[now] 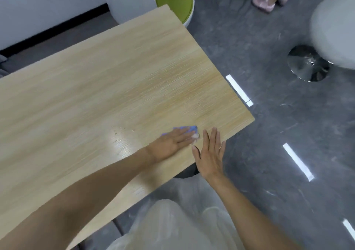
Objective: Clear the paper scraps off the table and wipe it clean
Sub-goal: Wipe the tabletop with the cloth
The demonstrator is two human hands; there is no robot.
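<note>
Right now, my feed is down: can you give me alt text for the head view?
The left hand presses a blue cloth flat on the wooden table near its right corner, pale scraps at its fingertips. The right hand is held open beside it at the edge. Tiny crumbs lie left of the cloth.

Pale wood-grain worktop (pixel 115 76), smooth with a glossy patch; blue cloth (pixel 187 129) looks soft; dark floor (pixel 259 153) shines, polished.

A single wide-angle view looks from the person's head steeply down and forward, close above the wooden worktop (pixel 115 67), which runs slanted across the frame. The fingers (pixel 184 137) sit just below centre, with grey floor (pixel 269 134) to their right and beyond them.
</note>
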